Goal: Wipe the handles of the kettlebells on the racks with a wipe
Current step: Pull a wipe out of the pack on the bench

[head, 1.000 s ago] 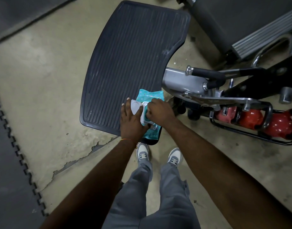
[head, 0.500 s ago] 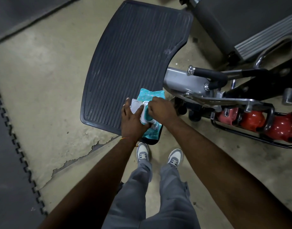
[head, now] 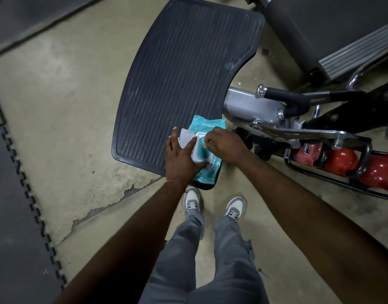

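Head view: ribbed mat [head: 184, 73], centre.
Kettlebells [head: 340, 160]: red, racked right, not yet wiped.
Wipe pack [head: 207, 172]: mat's near right corner, long axis near-far, lid [head: 185, 138] open leftward.
Left hand [head: 180, 156]: flat, pinning pack.
Right hand [head: 223, 143]: fingers curled at opening; wipe pinched or not, cannot tell.
Tip: hold pack down, pull one sheet straight up.

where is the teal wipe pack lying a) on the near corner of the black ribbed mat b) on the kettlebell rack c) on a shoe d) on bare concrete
a: the wipe pack lies on the near corner of the black ribbed mat, under the left hand, with the right hand at its opening.
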